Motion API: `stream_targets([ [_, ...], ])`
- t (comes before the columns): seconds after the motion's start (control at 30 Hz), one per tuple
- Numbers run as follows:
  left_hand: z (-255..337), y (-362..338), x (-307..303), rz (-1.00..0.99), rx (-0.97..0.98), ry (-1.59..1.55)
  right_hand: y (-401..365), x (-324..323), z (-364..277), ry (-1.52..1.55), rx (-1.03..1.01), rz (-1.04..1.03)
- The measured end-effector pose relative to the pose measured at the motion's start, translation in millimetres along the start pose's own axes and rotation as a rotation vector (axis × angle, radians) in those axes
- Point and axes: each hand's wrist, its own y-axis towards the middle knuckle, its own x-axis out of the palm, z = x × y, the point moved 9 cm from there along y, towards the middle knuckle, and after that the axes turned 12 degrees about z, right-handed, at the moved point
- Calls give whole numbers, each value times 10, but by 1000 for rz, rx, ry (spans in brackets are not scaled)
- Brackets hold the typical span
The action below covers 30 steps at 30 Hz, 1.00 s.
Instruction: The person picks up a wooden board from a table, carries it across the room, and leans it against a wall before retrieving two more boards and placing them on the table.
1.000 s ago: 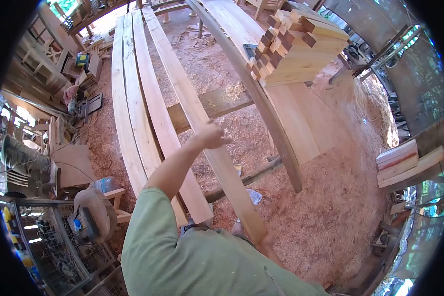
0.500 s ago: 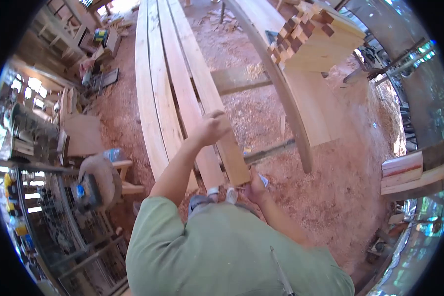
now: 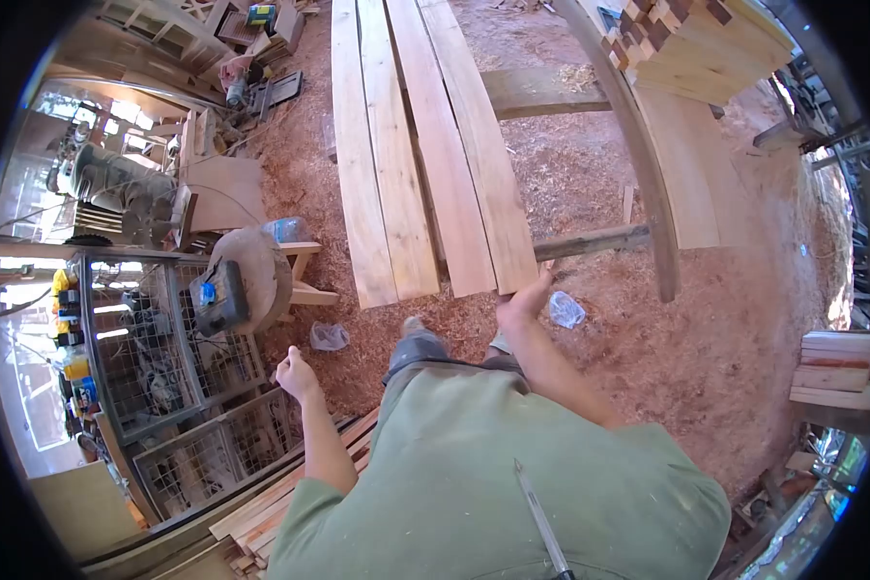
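Note:
Several long planks lie side by side in front of me, with narrow gaps between some of them. At the near end of the rightmost plank (image 3: 488, 184), my right hand (image 3: 525, 300) grips the edge, thumb beside the corner and the other fingers partly hidden. My left hand (image 3: 298, 375) hangs out to the left, away from the planks, its fingers curled closed and nothing visible in them. The other planks (image 3: 396, 193) end just short of my feet.
A curved beam (image 3: 638, 164) and a stack of cut timber (image 3: 710, 53) stand to the right. On the left are a round wooden block (image 3: 261, 275) with a dark case (image 3: 224, 295) and a wire-mesh rack (image 3: 179, 358). Plastic bags (image 3: 565, 309) lie on the shavings-covered floor.
My left hand has left the top of the planks and swung down to my left side. The right hand stays at the rightmost plank's end. The view has shifted, showing more floor.

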Motion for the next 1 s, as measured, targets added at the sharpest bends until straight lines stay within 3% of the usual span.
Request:
stream_targets([
  [0.1, -1, -26, 57, 32, 15, 0, 9, 56, 26, 7, -34, 26],
  [0.17, -24, 85, 261, -70, 106, -15, 34, 135, -2, 31, -61, 6],
  [0.2, 97, 106, 268, -43, 201, -3, 92, 100, -51, 18, -133, 57],
  [0.3, 211, 321, 325, -101, 158, -41, 130, 71, -190, 33, -297, 147],
  [0.43, -304, 1030, 601, -124, 264, 7, -249, 192, -222, 48, -251, -77],
  [0.53, -678, 1550, 874, -330, 60, -91, -244, 139, -173, 98, -249, -157],
  [0.6, -740, 1802, 1041, -434, -37, -157, -231, 199, -258, 120, -400, -145],
  [0.63, -692, 1902, 1128, -499, -57, -240, -212, 283, -264, 128, -402, -140],
  [0.7, -364, 2066, 1156, -651, -36, -284, -199, 166, -274, 48, -504, 57],
  [0.8, 166, 2276, 1381, -726, 86, -209, -157, 125, -253, 3, -532, -47],
  [0.87, 663, 2333, 1521, -826, 7, -276, -9, 141, -274, -44, -556, -135],
  [0.97, 860, 2723, 1985, -764, 176, -351, 59, 79, -219, -105, -506, -121],
  [1.0, 1096, 2731, 1969, -741, 208, -345, 127, -44, -218, -129, -446, 64],
])
